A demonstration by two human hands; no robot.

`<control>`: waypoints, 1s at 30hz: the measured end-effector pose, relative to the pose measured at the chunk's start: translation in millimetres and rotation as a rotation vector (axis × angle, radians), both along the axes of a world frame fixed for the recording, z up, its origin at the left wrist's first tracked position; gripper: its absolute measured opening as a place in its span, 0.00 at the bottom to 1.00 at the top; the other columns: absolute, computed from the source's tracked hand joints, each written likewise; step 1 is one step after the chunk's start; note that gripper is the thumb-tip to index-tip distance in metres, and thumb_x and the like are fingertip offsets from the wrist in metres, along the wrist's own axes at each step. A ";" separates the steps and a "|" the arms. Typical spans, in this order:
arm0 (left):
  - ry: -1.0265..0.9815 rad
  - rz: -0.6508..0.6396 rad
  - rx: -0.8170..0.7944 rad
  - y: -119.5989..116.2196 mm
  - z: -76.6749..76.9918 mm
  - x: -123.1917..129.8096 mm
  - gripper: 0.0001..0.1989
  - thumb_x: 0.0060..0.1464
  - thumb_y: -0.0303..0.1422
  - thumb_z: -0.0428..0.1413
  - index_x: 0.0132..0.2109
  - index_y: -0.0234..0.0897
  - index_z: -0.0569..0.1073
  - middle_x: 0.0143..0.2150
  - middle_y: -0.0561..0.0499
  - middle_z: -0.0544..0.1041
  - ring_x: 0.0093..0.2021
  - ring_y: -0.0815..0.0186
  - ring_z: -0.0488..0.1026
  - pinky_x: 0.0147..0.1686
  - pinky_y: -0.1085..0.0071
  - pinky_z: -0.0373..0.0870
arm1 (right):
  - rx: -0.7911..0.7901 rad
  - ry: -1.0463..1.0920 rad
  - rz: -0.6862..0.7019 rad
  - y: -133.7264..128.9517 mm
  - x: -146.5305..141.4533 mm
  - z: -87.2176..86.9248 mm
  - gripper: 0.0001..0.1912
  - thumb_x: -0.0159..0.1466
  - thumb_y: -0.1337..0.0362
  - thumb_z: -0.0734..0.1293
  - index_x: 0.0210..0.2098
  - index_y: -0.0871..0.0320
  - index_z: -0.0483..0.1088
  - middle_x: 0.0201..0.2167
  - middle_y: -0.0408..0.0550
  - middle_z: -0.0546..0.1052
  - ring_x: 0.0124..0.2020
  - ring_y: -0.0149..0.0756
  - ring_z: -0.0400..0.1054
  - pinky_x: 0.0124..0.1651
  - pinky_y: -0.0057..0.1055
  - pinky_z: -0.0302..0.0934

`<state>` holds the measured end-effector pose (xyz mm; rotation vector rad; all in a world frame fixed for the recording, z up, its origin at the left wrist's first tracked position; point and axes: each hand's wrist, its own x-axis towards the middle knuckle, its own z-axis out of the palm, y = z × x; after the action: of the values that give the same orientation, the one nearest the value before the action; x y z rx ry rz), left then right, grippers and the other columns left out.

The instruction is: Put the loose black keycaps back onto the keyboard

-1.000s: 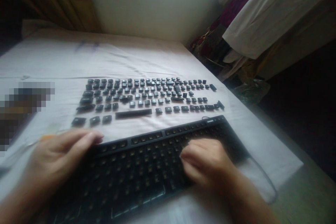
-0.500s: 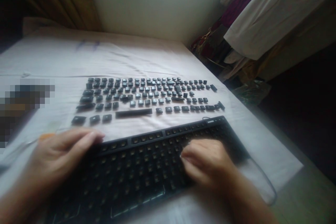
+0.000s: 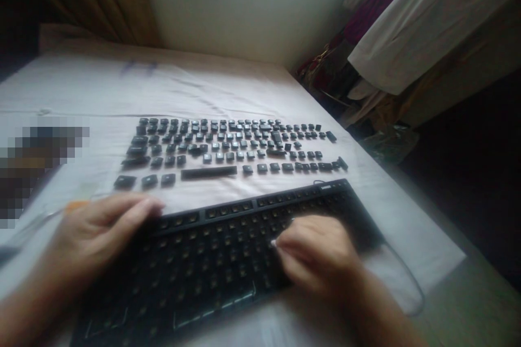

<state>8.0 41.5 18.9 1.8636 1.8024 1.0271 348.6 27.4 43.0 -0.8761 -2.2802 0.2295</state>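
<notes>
A black keyboard (image 3: 220,244) with its keycaps taken off lies at a slant on the white cloth, its bare key sockets showing. My left hand (image 3: 103,233) grips its left end, thumb and fingers pressed together at the back left corner; that end of the keyboard is partly hidden behind the hand. Over the right-middle part of the sockets, my right hand (image 3: 317,246) is closed in a pinch. A tiny pale spot shows at its fingertips, too blurred to name. Beyond the keyboard, loose black keycaps (image 3: 220,157) lie in rows, with the long space bar (image 3: 208,172) in front.
An orange object (image 3: 76,205) lies beside my left hand, partly covered by it. The keyboard's cable (image 3: 411,276) loops off the right end near the edge of the cloth-covered surface (image 3: 431,249). Clothes (image 3: 407,32) hang at the right. A blurred-out patch (image 3: 36,168) covers something at the left.
My right hand has shifted slightly left over the sockets, still pinched. My left hand stays on the keyboard's end. The view has moved a little.
</notes>
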 end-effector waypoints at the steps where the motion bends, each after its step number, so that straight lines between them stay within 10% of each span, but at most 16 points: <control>1: -0.001 0.001 -0.007 0.0 0.4 0.4 0.16 0.54 0.52 0.56 0.31 0.52 0.82 0.31 0.60 0.84 0.30 0.67 0.81 0.30 0.80 0.75 | -0.001 -0.006 0.002 0.0 -0.3 -1.2 0.08 0.60 0.76 0.64 0.29 0.57 0.68 0.18 0.39 0.68 0.19 0.29 0.61 0.25 0.28 0.52; 30: -0.015 0.043 -0.084 -1.4 3.1 2.3 0.19 0.52 0.55 0.56 0.31 0.48 0.82 0.31 0.56 0.84 0.32 0.64 0.80 0.32 0.76 0.74 | -0.048 -0.083 0.015 2.1 -0.9 -6.9 0.09 0.60 0.75 0.62 0.28 0.57 0.68 0.19 0.39 0.69 0.19 0.29 0.61 0.25 0.29 0.53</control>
<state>10.4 40.2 22.0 1.7705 1.8553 0.9615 347.7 29.5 36.0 -0.9088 -2.3671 0.2601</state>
